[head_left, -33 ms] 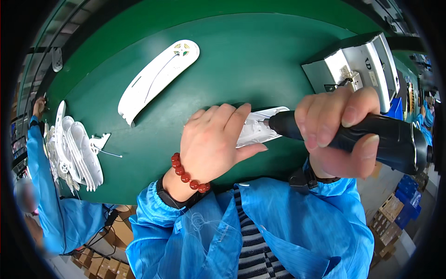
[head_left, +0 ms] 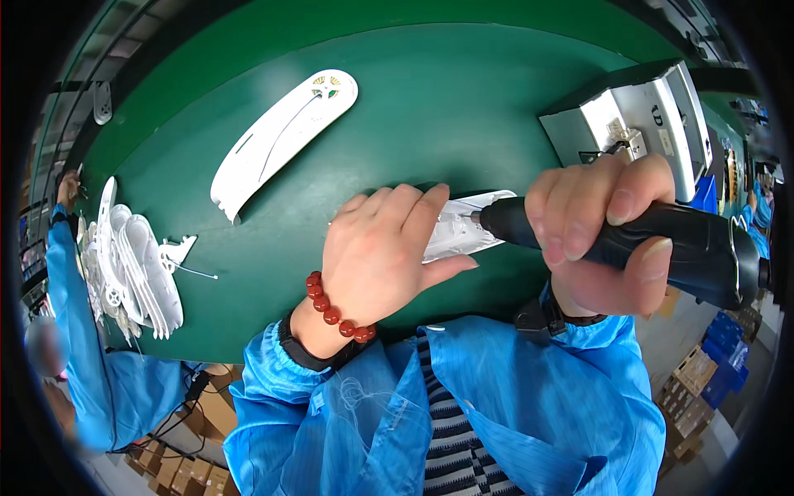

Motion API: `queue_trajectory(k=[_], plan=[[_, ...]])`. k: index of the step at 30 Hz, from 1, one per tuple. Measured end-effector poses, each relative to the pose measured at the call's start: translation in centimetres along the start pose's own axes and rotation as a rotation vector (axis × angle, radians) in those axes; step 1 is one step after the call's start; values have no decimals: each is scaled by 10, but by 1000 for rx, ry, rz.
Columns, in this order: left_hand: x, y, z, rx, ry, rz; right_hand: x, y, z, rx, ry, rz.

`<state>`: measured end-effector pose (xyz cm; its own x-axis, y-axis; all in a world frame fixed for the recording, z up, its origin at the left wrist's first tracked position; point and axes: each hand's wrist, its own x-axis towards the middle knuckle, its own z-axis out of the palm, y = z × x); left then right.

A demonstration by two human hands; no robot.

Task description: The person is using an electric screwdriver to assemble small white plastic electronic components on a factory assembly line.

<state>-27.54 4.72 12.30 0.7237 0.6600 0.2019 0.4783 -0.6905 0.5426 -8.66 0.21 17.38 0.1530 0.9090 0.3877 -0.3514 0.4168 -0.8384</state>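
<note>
My right hand (head_left: 600, 223) is wrapped round a black electric screwdriver (head_left: 699, 248), held nearly level and pointing left. Its thin bit meets the inside of a white plastic shell (head_left: 455, 236) on the green worktop. Across the left part of that shell lies my left hand (head_left: 372, 240), gripping it with fingers over the far edge and thumb along the near side. Much of the shell is hidden under this hand. A longer white plastic cover (head_left: 277, 140) rests farther off to the left, with a thin dark wire along it.
At the left edge of the green worktop (head_left: 430, 107) is a pile of white plastic shells (head_left: 145, 264). Back right stands a grey-white box-shaped device (head_left: 678, 124), with a blue bin (head_left: 703, 194) beside it. Another person's blue sleeve (head_left: 70, 306) shows at far left.
</note>
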Motion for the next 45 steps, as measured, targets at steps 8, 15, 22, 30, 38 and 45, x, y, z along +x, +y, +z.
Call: queue_trajectory(k=[8,15,22,30,38,45], plan=[[0,-1,0,-35,-9,2,1,1,-4,10,-13,50],[-1,0,1,-9,-25,-4,0,5,0,-9,6,61],[-2,-2,2,25,2,32,1,4,19,-166,78,176],[10,4,-27,48,-60,57,12,-25,-6,184,-76,-78],[173,-125,-97,311,-299,71,-2,-67,-47,-6,134,-237],[274,-190,-67,775,-255,136,-6,-81,-68,-171,233,-329]])
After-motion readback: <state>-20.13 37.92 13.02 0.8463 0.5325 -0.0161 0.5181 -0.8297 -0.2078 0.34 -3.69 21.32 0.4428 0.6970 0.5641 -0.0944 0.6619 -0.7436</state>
